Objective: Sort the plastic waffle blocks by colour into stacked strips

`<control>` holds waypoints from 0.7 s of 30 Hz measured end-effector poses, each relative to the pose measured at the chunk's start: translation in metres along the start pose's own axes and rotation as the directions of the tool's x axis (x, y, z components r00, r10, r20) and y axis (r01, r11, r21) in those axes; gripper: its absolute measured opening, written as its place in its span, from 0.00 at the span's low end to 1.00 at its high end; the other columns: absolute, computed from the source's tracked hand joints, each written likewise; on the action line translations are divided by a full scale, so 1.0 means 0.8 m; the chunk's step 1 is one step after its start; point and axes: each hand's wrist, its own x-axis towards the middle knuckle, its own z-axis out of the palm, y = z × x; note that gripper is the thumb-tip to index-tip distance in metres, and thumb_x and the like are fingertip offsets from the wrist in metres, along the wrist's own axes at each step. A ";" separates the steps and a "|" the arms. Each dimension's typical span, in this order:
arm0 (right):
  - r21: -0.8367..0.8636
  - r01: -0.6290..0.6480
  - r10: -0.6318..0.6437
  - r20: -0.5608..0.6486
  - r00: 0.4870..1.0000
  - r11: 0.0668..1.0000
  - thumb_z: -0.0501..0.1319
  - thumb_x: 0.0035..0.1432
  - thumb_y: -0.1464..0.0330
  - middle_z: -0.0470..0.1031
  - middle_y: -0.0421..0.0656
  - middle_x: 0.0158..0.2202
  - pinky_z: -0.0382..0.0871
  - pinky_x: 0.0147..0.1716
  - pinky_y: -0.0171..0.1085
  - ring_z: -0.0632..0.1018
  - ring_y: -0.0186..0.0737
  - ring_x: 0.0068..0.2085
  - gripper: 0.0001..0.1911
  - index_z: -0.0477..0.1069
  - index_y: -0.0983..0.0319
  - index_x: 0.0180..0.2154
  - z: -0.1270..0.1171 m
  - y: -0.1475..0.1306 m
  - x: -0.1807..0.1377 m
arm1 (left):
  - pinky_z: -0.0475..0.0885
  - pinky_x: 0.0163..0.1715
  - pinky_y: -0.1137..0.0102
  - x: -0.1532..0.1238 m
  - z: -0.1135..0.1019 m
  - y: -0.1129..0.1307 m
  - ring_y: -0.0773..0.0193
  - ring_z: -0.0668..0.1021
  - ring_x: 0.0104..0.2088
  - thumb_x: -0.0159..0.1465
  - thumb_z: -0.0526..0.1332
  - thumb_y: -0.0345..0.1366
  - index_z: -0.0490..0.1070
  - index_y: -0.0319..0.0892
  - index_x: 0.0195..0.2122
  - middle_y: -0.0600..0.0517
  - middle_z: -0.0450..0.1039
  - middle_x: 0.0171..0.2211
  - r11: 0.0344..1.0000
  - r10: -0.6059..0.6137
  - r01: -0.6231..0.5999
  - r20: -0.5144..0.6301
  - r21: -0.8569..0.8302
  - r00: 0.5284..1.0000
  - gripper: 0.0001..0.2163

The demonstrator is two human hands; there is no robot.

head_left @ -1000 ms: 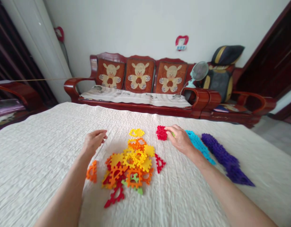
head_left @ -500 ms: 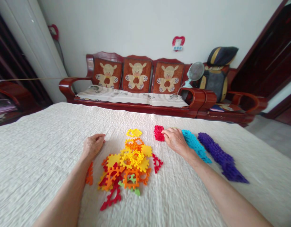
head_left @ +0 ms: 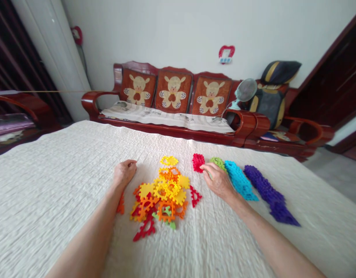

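My left hand (head_left: 125,172) rests on the white quilted cover, left of the mixed pile, its fingers curled in with nothing visible in them. My right hand (head_left: 217,180) is at the near right corner of a stack of red interlocking plastic pieces (head_left: 198,162); its bent fingers are slightly apart and I see nothing held. Between my hands lies a loose heap of yellow pieces (head_left: 162,189), orange pieces (head_left: 166,210) and red and green ones. A red triangle piece (head_left: 195,196) lies at the heap's right side. An orange piece (head_left: 120,203) is partly hidden by my left forearm.
Beyond my right hand is a group of green pieces (head_left: 218,163). Rows of blue pieces (head_left: 240,180) and purple pieces (head_left: 267,189) run along the right. Behind the covered table (head_left: 79,154) stands a wooden sofa (head_left: 163,129) with bear cushions and a small fan (head_left: 245,90).
My right hand has drawn back a little toward me from the red stack, uncovering the green pieces. The view has shifted slightly; my left hand stays beside the heap.
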 end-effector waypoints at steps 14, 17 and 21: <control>0.220 -0.364 0.399 -0.147 0.905 0.905 0.52 0.56 0.62 0.80 0.47 0.36 0.72 0.42 0.43 0.78 0.45 0.39 0.15 0.75 0.60 0.35 0.036 -0.017 -0.078 | 0.67 0.27 0.76 -0.026 -0.054 0.037 0.70 0.73 0.25 0.53 0.62 0.39 0.74 0.36 0.35 0.51 0.72 0.21 0.883 -0.156 0.187 0.108 -0.431 0.982 0.13; 0.235 -0.400 0.436 -0.128 0.891 0.886 0.52 0.56 0.61 0.80 0.48 0.36 0.71 0.43 0.44 0.78 0.46 0.39 0.16 0.75 0.61 0.34 0.036 -0.015 -0.077 | 0.67 0.29 0.74 -0.060 -0.072 0.027 0.66 0.75 0.29 0.53 0.61 0.40 0.75 0.38 0.38 0.50 0.75 0.25 0.912 -0.133 0.140 0.045 -0.385 0.990 0.15; 0.259 -0.432 0.471 -0.113 0.875 0.864 0.51 0.55 0.60 0.79 0.49 0.37 0.70 0.43 0.45 0.78 0.47 0.39 0.17 0.75 0.62 0.35 0.038 -0.014 -0.078 | 0.71 0.40 0.67 -0.117 -0.089 0.003 0.57 0.77 0.41 0.52 0.61 0.38 0.75 0.41 0.42 0.47 0.77 0.38 0.995 0.050 -0.037 0.143 -0.091 0.988 0.17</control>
